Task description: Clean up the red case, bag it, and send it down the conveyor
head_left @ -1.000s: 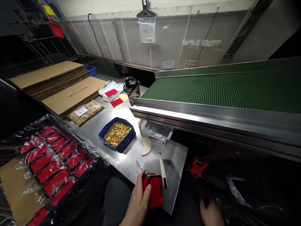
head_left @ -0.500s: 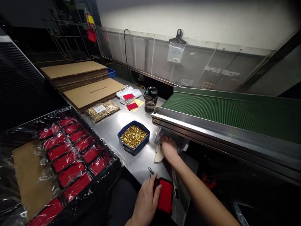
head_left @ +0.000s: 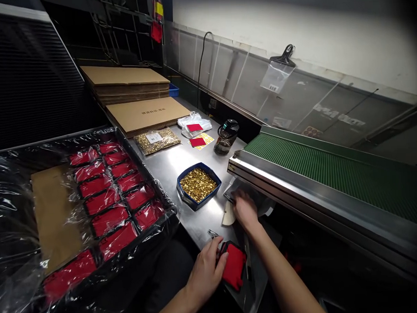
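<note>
Near the table's front edge, my left hand point(head_left: 206, 265) is closed on the left side of a flat red-and-black piece point(head_left: 234, 266), thumb over its edge. A small metal tool tip point(head_left: 213, 233) pokes out just beyond those fingers. My right hand point(head_left: 245, 211) reaches to the table beside the conveyor's near end, over clear plastic point(head_left: 261, 201). Its fingers point down and are blurred, so I cannot make out what they hold. A dark slim object lies at those fingertips. Just below it is a cream-coloured flat piece point(head_left: 228, 215).
A blue tray point(head_left: 179, 194) of small gold-coloured parts stands mid-table. On the left, a plastic-lined box point(head_left: 166, 217) holds several red-and-black pieces. Cardboard stacks point(head_left: 145, 113), a bag of gold parts point(head_left: 158, 141) and a bottle point(head_left: 226, 136) stand behind. A green conveyor point(head_left: 311, 166) borders the right.
The view has swung left, shifting everything rightward in the picture. My left hand keeps hold of the red-and-black piece; my right hand stays beside the conveyor, its fingers moved slightly.
</note>
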Demonstrator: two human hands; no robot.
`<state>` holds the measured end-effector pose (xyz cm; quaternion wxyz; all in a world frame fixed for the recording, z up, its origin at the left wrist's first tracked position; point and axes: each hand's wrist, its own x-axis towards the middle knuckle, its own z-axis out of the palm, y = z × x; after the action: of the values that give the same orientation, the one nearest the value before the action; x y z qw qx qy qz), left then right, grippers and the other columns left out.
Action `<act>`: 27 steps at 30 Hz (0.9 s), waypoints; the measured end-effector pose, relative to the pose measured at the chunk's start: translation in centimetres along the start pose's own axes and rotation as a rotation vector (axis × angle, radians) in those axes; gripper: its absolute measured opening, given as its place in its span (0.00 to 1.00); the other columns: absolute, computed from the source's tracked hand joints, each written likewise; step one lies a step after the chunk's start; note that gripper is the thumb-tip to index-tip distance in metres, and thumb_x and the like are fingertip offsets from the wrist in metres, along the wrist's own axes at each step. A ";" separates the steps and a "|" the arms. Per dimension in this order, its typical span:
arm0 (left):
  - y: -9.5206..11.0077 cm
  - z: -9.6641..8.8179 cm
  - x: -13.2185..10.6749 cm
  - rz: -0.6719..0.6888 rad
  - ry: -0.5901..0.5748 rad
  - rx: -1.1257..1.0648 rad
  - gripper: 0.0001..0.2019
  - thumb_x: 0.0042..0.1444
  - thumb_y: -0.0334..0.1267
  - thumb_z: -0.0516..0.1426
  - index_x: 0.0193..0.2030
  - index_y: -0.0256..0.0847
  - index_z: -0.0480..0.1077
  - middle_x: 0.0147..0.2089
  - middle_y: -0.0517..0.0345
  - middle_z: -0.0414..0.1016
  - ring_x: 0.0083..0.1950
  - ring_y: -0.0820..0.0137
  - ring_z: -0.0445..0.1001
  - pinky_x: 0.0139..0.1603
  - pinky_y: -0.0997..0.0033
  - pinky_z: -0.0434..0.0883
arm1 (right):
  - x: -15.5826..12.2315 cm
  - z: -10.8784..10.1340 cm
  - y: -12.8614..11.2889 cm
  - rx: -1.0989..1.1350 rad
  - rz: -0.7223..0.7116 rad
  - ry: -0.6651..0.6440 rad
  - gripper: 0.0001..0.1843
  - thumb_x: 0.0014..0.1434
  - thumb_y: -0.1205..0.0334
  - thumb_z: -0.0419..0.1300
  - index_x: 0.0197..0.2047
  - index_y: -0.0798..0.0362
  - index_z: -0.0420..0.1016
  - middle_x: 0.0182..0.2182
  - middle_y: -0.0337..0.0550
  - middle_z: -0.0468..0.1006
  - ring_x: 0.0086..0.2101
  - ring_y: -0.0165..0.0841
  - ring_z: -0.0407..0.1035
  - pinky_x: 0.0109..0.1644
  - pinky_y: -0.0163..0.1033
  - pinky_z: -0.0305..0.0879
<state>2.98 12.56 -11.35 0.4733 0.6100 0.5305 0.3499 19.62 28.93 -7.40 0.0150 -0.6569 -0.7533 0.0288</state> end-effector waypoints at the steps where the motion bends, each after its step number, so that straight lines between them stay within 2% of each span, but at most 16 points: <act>1: 0.1 -0.3 -0.3 0.002 0.006 -0.011 0.20 0.70 0.42 0.53 0.65 0.40 0.67 0.58 0.40 0.77 0.56 0.53 0.78 0.58 0.53 0.75 | 0.1 0.1 0.0 0.004 0.010 0.002 0.13 0.70 0.60 0.62 0.56 0.53 0.76 0.57 0.48 0.76 0.54 0.41 0.73 0.57 0.52 0.73; 3: 0.6 -1.0 -1.0 0.000 0.026 -0.031 0.18 0.71 0.42 0.52 0.64 0.42 0.67 0.56 0.44 0.78 0.52 0.56 0.78 0.55 0.56 0.76 | -0.2 0.0 0.1 0.017 0.049 0.020 0.10 0.71 0.59 0.61 0.51 0.54 0.77 0.49 0.45 0.80 0.46 0.37 0.76 0.51 0.48 0.76; 6: 1.7 -2.2 -1.6 -0.003 0.069 -0.063 0.15 0.71 0.40 0.51 0.61 0.44 0.68 0.53 0.47 0.78 0.49 0.59 0.78 0.52 0.59 0.75 | -1.9 -0.7 0.0 0.053 0.116 0.098 0.12 0.73 0.64 0.56 0.55 0.54 0.77 0.43 0.46 0.82 0.41 0.37 0.78 0.46 0.44 0.75; 8: 2.8 -2.8 -1.3 0.012 0.088 -0.082 0.14 0.72 0.39 0.51 0.60 0.45 0.69 0.52 0.49 0.77 0.48 0.60 0.78 0.51 0.60 0.75 | -3.7 -1.4 -0.1 0.100 0.153 0.175 0.17 0.74 0.66 0.51 0.59 0.52 0.76 0.45 0.50 0.84 0.43 0.40 0.79 0.46 0.43 0.72; 11: 5.0 -2.9 0.8 0.088 0.083 -0.109 0.15 0.69 0.36 0.53 0.61 0.45 0.68 0.54 0.49 0.76 0.53 0.58 0.76 0.54 0.59 0.75 | -7.2 -3.1 -0.2 0.214 0.202 0.298 0.19 0.75 0.60 0.49 0.60 0.49 0.77 0.51 0.49 0.83 0.47 0.43 0.79 0.48 0.42 0.71; 12: 5.8 -2.7 1.8 0.127 0.073 -0.119 0.19 0.66 0.36 0.57 0.63 0.45 0.67 0.58 0.47 0.74 0.58 0.56 0.74 0.59 0.56 0.73 | -8.5 -3.7 -0.1 0.258 0.214 0.330 0.18 0.75 0.57 0.49 0.58 0.49 0.78 0.52 0.48 0.83 0.48 0.42 0.79 0.48 0.41 0.71; 14: 7.3 -1.7 3.8 0.212 0.028 -0.146 0.35 0.55 0.36 0.66 0.69 0.42 0.62 0.69 0.43 0.66 0.71 0.51 0.62 0.73 0.49 0.61 | -11.0 -5.3 0.0 0.346 0.223 0.372 0.18 0.75 0.53 0.50 0.55 0.47 0.79 0.51 0.45 0.84 0.46 0.39 0.80 0.49 0.38 0.72; 16: 8.8 -0.2 5.4 0.263 -0.038 -0.193 0.48 0.42 0.34 0.72 0.71 0.40 0.60 0.74 0.42 0.59 0.75 0.48 0.54 0.77 0.48 0.51 | -13.1 -7.1 0.3 0.501 0.225 0.373 0.16 0.73 0.50 0.54 0.51 0.46 0.79 0.46 0.42 0.85 0.43 0.36 0.80 0.46 0.35 0.73; 17: 9.5 0.6 5.9 0.264 -0.074 -0.224 0.48 0.41 0.34 0.72 0.71 0.39 0.61 0.73 0.42 0.61 0.74 0.47 0.56 0.77 0.48 0.53 | -14.0 -8.1 0.7 0.594 0.229 0.357 0.14 0.72 0.49 0.56 0.48 0.46 0.79 0.43 0.40 0.85 0.40 0.35 0.80 0.44 0.34 0.73; 18: 10.0 1.5 6.1 0.245 -0.112 -0.260 0.43 0.43 0.35 0.71 0.68 0.40 0.64 0.69 0.42 0.67 0.70 0.48 0.63 0.73 0.49 0.58 | -14.8 -9.0 1.1 0.681 0.237 0.329 0.13 0.70 0.48 0.58 0.46 0.46 0.79 0.40 0.39 0.84 0.38 0.35 0.79 0.41 0.34 0.73; 20: 10.8 3.2 5.9 0.153 -0.199 -0.347 0.23 0.54 0.38 0.65 0.58 0.41 0.73 0.54 0.46 0.79 0.55 0.54 0.76 0.60 0.52 0.71 | -16.1 -10.6 2.4 0.791 0.287 0.270 0.13 0.67 0.47 0.62 0.43 0.46 0.80 0.35 0.38 0.82 0.33 0.34 0.76 0.36 0.34 0.71; 21: 11.0 3.9 5.5 0.089 -0.251 -0.401 0.14 0.58 0.39 0.61 0.50 0.41 0.76 0.45 0.49 0.81 0.46 0.57 0.78 0.51 0.56 0.73 | -16.6 -11.2 3.2 0.798 0.330 0.252 0.13 0.67 0.46 0.62 0.43 0.46 0.80 0.32 0.37 0.81 0.30 0.34 0.74 0.34 0.35 0.69; 22: 11.1 4.5 5.0 0.021 -0.304 -0.461 0.09 0.59 0.38 0.59 0.44 0.40 0.77 0.39 0.51 0.81 0.40 0.61 0.78 0.45 0.60 0.74 | -17.0 -11.6 4.2 0.817 0.381 0.235 0.14 0.66 0.46 0.62 0.43 0.47 0.80 0.31 0.37 0.80 0.28 0.33 0.72 0.32 0.35 0.67; 24: 11.0 5.3 4.0 -0.108 -0.410 -0.587 0.06 0.56 0.36 0.58 0.37 0.37 0.75 0.33 0.52 0.80 0.35 0.65 0.77 0.39 0.66 0.72 | -17.7 -12.0 6.2 0.919 0.472 0.182 0.16 0.64 0.45 0.65 0.42 0.49 0.80 0.28 0.37 0.78 0.25 0.31 0.69 0.28 0.35 0.64; 27: 10.6 5.9 2.8 -0.284 -0.526 -0.752 0.07 0.52 0.37 0.59 0.37 0.37 0.73 0.31 0.55 0.76 0.31 0.69 0.75 0.37 0.68 0.72 | -18.9 -11.8 8.9 1.154 0.506 0.035 0.21 0.61 0.43 0.67 0.45 0.53 0.80 0.27 0.38 0.78 0.24 0.29 0.67 0.27 0.34 0.61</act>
<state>12.32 14.16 -3.35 0.8224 0.3858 0.3075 0.2834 31.67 11.73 4.07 0.3721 -0.7013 -0.4375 0.4223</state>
